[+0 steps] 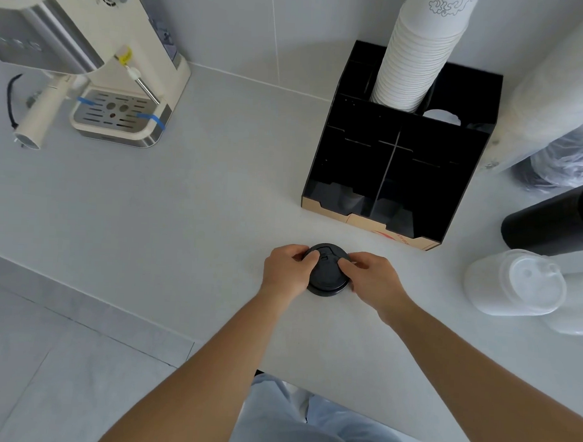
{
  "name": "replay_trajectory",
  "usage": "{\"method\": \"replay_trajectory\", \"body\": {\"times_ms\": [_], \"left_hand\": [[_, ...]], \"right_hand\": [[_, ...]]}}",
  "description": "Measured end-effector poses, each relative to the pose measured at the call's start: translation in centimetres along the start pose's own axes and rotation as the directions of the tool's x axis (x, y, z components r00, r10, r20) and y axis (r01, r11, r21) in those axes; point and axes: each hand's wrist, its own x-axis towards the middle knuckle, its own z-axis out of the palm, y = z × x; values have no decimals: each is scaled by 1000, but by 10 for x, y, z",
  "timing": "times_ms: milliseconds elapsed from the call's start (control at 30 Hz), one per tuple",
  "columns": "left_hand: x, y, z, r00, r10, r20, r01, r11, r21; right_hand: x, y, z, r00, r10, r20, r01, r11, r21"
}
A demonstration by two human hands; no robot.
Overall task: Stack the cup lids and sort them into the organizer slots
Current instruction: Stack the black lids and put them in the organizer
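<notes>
Squarely before the organizer [400, 152], a short stack of black lids [328, 272] is clasped by left hand [286, 270] and right hand [371, 277] (both equally near); the open slots lie just beyond.

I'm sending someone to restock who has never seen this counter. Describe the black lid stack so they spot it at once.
Start at the black compartmented organizer holding the tall column of white paper cups. On the white counter just in front of it sits the short stack of black cup lids, gripped by the left hand and right hand. The lids to its right are clear.
</notes>
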Motion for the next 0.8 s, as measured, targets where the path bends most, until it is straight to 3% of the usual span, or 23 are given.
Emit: {"method": "replay_trajectory", "body": {"times_ms": [167, 333, 600, 800], "left_hand": [[3, 2, 3, 999, -30, 13, 29, 996, 79], [-4, -14, -2, 1000, -16, 12, 15, 999, 48], [-20, -24, -9, 992, -89, 94, 93, 995, -33], [-27, -23, -5, 987, -147, 60, 156, 970, -184]], "right_hand": [[-3, -2, 5, 997, -40, -60, 29, 985, -167], [-3, 0, 2, 999, -17, -38, 10, 983, -185], [-5, -3, 1, 1000, 5, -29, -8, 994, -111], [-11, -1, -1, 997, 72, 12, -73, 993, 88]]}}
